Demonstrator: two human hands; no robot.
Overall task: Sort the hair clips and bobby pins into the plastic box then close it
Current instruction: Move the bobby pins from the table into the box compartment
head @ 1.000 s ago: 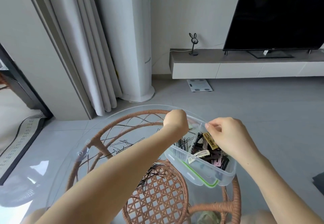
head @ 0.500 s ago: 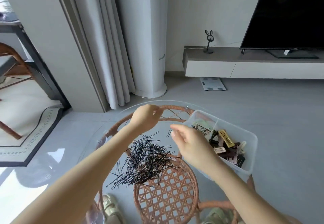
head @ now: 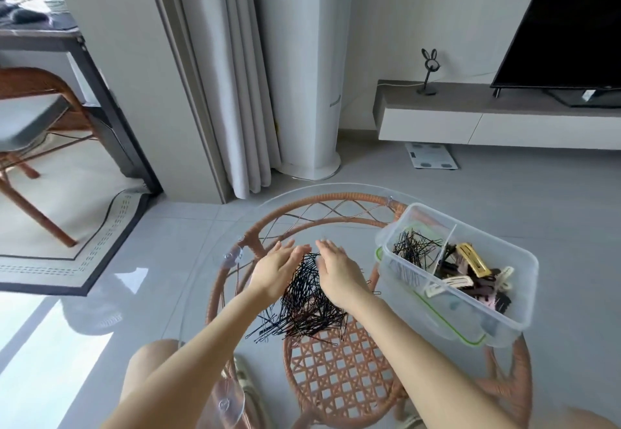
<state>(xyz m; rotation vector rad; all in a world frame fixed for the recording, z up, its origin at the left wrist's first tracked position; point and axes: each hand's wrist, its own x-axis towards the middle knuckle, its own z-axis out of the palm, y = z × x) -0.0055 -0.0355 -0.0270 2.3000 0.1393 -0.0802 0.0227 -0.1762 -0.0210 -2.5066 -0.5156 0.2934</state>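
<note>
**Glass Table: Pin Heap Flanked by Two Flat Hands**

A grey-tiled living room is shown, with a curtain [head: 228, 75] at the upper centre and a television [head: 571, 18] at the upper right. At the lower centre a round glass table top [head: 208, 294] is carried on a rattan frame [head: 336, 197]. A loose heap of black bobby pins [head: 302, 307] lies on the glass at the frame's centre. The left hand [head: 277, 269] and the right hand [head: 336, 272] are set on either side of the heap's upper end. Their fingers are straight and close together, the palms are turned toward each other, and nothing is held in either.

The step is judged to be a gathering of the heap for a lift. It is best done with the edges of both hands kept on the glass and brought together, so that the thin pins are bunched rather than ridden over. Strays at the heap's lower left should be swept in first. Pins slide readily on glass, so a slow squeeze is advised, and a pinch is best taken only once the bundle is aligned.

At the right of the frame the clear plastic box [head: 524, 257] stands open on the table, split by a divider [head: 444, 243]. A smaller bunch of pins [head: 415, 248] is held in its left compartment. Hair clips [head: 470, 267] in brown, yellow, cream and pink are piled in its right one. A green-edged lid [head: 470, 342] seems to lie under the box, so closing is not yet done.
</note>
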